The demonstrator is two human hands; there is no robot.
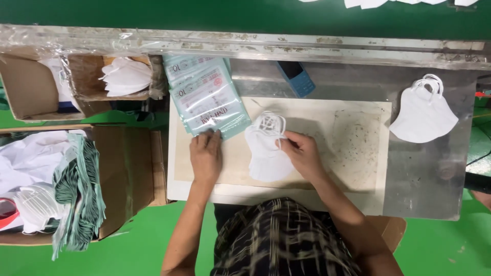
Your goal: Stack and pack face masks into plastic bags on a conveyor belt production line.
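Left hand (205, 153) flat, fingers on near edge of packet stack (207, 97) | right hand (302, 152) pinching white mask (266, 148) on board (358, 148) | spare masks (423, 112) far right

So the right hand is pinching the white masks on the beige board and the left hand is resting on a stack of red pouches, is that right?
Not quite: the head view shows the left hand resting on a stack of pale green pouches, not red. The right hand does pinch the white masks on the beige board.
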